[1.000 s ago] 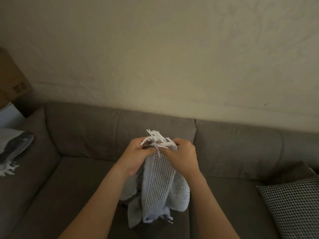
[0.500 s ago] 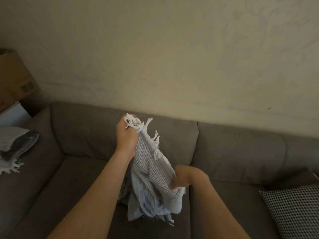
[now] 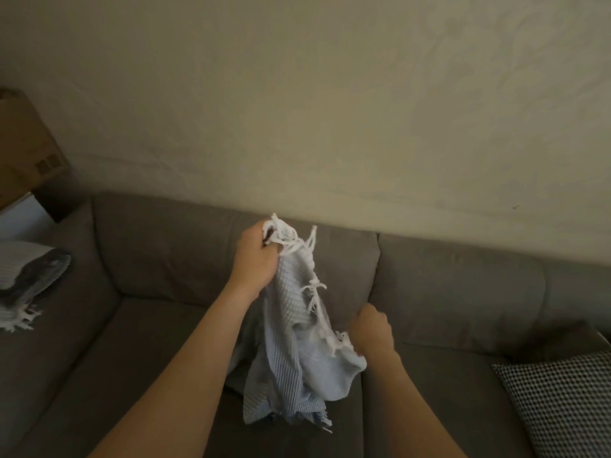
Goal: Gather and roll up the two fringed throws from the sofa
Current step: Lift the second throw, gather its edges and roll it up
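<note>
Gripping the top corner, the left hand [image 3: 254,259] was fisted tight round the white fringe [image 3: 291,239] of the pale blue waffle-weave throw [image 3: 287,358], held up in front of the sofa [image 3: 165,259] back. The right hand [image 3: 372,332] sat lower and to the right, curled at the same fringed edge. Its fingertips faced away from the camera, but the cloth ran straight into the fist, so I read it as a pinch hold. The edge hung slack between the two hands, not taut. The rest of the throw hung bunched below them, bottom hem down near the seat; couldn't tell if it touched. The second throw [image 3: 29,285], grey and white with white fringe, lay heaped at the sofa's left end, well apart, no hand on it. A checked cushion [image 3: 562,398] sat at the right end and a cardboard box [image 3: 23,143] stood against the wall past the left arm. Step in hand, my read: finding and spreading one fringed edge of the first throw before any fold or roll. Nothing was rolled, so early in the task. Next move calls for hands apart along the edge until taut, bunching shaken out, cloth laid flat on the seat, then rolled from one end. Grips need to be on the hem, not loose fringe strands, or it slips. Same again for the second throw.
</note>
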`<state>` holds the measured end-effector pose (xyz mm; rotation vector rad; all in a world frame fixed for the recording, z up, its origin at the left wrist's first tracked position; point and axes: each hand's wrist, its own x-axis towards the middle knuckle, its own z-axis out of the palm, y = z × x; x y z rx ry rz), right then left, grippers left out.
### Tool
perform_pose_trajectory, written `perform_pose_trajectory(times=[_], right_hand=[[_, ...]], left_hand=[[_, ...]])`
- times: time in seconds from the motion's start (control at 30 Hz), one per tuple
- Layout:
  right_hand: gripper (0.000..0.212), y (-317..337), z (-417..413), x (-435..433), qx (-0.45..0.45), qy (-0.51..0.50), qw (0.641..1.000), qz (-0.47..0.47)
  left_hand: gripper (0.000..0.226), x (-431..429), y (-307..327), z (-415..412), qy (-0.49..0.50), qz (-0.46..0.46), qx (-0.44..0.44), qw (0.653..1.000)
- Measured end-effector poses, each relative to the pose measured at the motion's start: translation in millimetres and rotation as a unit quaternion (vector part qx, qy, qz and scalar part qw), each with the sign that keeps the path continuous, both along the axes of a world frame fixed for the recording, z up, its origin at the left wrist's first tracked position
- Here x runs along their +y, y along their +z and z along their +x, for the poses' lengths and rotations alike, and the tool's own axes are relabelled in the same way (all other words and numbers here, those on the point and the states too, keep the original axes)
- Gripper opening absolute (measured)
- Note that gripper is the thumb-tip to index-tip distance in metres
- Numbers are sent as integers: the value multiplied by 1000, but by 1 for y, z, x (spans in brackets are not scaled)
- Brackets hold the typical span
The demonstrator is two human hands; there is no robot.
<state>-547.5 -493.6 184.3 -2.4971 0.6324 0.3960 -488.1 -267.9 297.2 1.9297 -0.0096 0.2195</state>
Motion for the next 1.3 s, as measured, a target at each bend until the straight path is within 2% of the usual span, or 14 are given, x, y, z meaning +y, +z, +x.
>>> perform_pose_trajectory(times=[0.07, 0.17, 0.23, 0.3, 0.37, 0.47, 0.57, 0.63, 0.7, 0.73, 0.83, 1.1, 1.17, 1.3], right_hand=[[19, 13, 5, 12, 3, 22, 992, 124], [13, 41, 3, 36, 88, 170, 939, 285], [13, 48, 2, 53, 3, 208, 934, 291], [11, 45, 8, 71, -150, 162, 948, 228], [29, 41, 12, 82, -233, 142, 944, 184], [83, 44, 11, 94, -226, 141, 939, 217], [112, 52, 18, 107, -250, 125, 926, 252], [95, 66, 30, 113, -278, 79, 921, 261], [26, 84, 44, 108, -344, 30, 904, 250], [8, 91, 52, 103, -374, 20, 900, 224], [42, 102, 62, 88, -409, 46, 897, 158], [51, 88, 43, 68, -388, 154, 902, 110], [52, 96, 40, 54, -384, 184, 896, 130], [36, 106, 45, 36, -366, 139, 879, 273]], left_hand=[[23, -3, 0, 0, 13, 109, -18, 994], [25, -13, 6, -2, 33, 184, -26, 982], [32, -19, 12, -6, 37, 236, -27, 971], [34, -24, 18, -10, 42, 276, -21, 960], [31, -28, 27, -13, 47, 299, -13, 953], [26, -32, 43, -10, 49, 306, 9, 951], [32, -38, 61, 0, 68, 218, 15, 974], [35, -45, 73, 4, 84, 123, 17, 989], [35, -51, 81, 8, 107, 41, 19, 993], [34, -52, 83, 12, 122, 15, 14, 992], [32, -51, 86, 19, 158, -10, 4, 987], [20, -39, 87, 26, 152, 132, 8, 979], [21, -34, 82, 28, 155, 118, 22, 980], [37, -33, 75, 25, 112, -33, 4, 993]])
